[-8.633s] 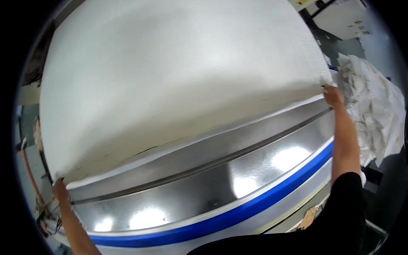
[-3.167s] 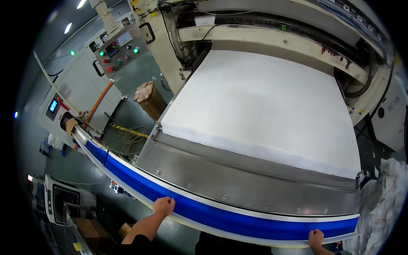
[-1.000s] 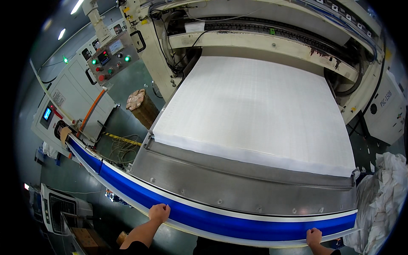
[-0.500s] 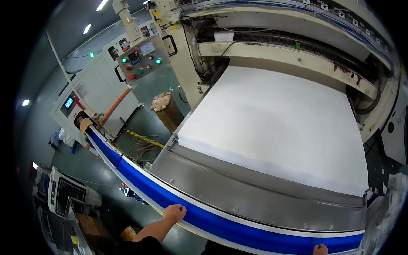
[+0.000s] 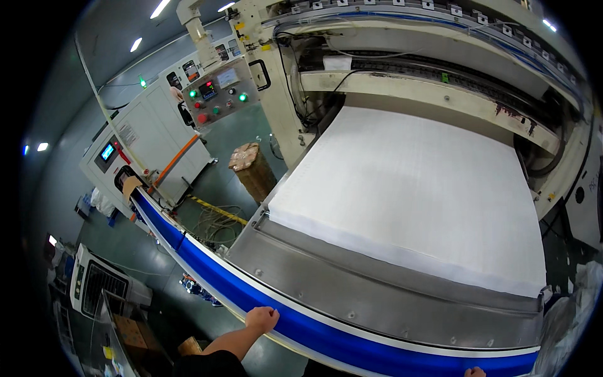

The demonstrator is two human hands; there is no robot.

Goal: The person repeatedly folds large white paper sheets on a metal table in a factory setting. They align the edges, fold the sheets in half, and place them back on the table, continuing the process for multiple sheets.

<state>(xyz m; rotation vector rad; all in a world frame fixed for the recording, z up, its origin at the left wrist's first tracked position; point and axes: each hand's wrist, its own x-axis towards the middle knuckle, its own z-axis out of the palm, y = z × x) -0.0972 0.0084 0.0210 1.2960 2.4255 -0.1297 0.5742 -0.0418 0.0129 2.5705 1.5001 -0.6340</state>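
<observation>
A wide white sheet lies flat on the feed table of a large machine, running back into its mouth. In front of the sheet is a bare steel plate with a blue front rail. My left hand rests on the lower edge of the blue rail, fingers curled over it. Only the fingertips of my right hand show at the bottom edge, near the rail's right end; what they do is not visible.
A control panel with green and red lights stands at the back left. A wrapped brown bundle and coiled cable lie on the green floor. White cabinets are at the left; crumpled white cloth is at the right.
Earlier both hands held the sheet's front corners; it now lies flat on the table. Over the last second the view shifted left, and the right hand slid almost out of view.
</observation>
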